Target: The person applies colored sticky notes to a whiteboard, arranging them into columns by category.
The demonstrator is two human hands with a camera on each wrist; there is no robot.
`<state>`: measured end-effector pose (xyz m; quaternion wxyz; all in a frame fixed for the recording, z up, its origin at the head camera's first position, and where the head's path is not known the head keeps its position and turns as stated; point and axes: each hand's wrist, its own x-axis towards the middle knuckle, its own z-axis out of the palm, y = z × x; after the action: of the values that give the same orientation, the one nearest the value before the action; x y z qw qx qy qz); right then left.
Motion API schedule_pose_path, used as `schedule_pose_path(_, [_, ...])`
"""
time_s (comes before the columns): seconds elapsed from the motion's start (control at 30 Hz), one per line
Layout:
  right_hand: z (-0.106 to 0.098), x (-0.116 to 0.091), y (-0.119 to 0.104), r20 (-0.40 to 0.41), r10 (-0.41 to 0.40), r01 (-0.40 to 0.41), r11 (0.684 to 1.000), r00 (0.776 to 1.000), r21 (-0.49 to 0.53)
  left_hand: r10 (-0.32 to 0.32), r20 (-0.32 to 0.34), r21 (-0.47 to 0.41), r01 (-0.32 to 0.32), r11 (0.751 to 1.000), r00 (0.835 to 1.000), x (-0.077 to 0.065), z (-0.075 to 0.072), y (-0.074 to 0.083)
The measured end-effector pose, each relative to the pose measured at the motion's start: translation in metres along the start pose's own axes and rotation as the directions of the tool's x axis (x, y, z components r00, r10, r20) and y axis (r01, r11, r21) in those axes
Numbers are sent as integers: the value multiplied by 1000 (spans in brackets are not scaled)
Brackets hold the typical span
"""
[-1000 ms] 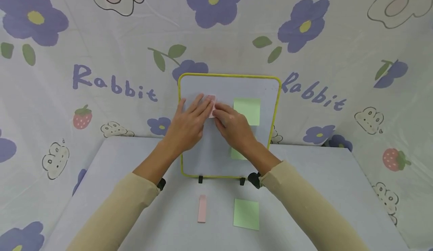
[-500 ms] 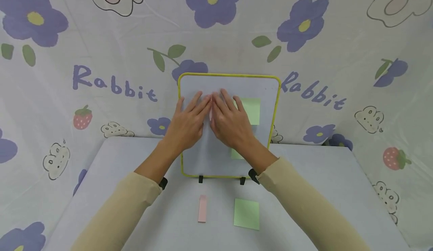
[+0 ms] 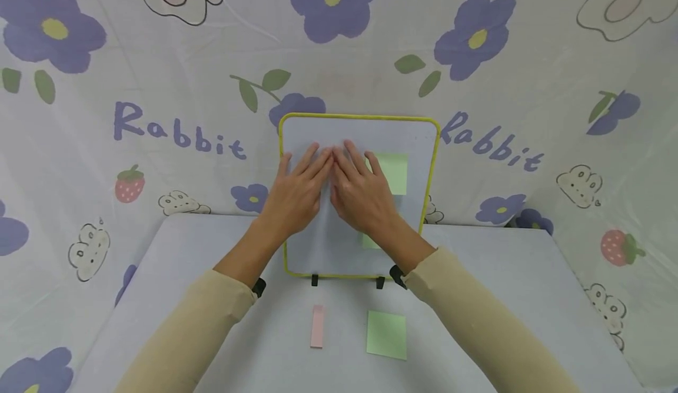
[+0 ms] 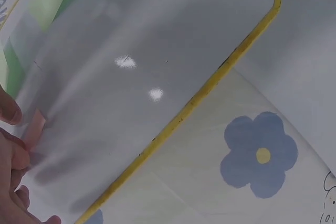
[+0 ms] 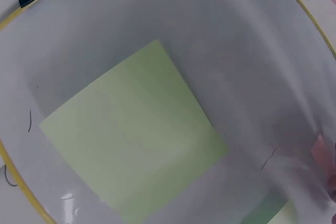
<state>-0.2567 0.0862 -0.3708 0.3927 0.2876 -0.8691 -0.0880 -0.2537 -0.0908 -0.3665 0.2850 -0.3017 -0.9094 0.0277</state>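
Note:
Both hands meet on a whiteboard with a yellow rim. My left hand lies with fingers spread and fairly straight, fingertips touching the board. Against it, fingertip to fingertip, my right hand also presses with extended fingers. Under them is a narrow pink sticky note, mostly hidden in the head view; its lower end shows in the left wrist view and at the right edge of the right wrist view. Right of the hands, an upper green sticky note and a lower one are stuck on the board.
In front of the board, a pink sticky-note pad and a green pad lie on the white table. Small black feet support the board. Behind hangs a flowered cloth.
The right hand has gone from curled fingers at the pink note's edge to extended fingers pressing over it, covering it. The left hand has stayed nearly still.

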Motion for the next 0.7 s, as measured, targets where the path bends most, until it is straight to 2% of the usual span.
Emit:
schedule_pose_path(0.2, [-1, -2, -1, 25, -5, 5, 1000, 1000, -4, -9, -10, -15, 9, 1000, 1000, 1, 0, 1])
schedule_pose_path(0.4, [-1, -3, -2, 17, -11, 11, 1000, 1000, -5, -8, -26, -38, 7, 999, 1000, -1, 0, 3])
schedule_pose_path(0.7, [1, -8, -5, 54, 4, -4, 1000, 999, 6, -3, -14, -53, 3, 999, 1000, -3, 3, 5])
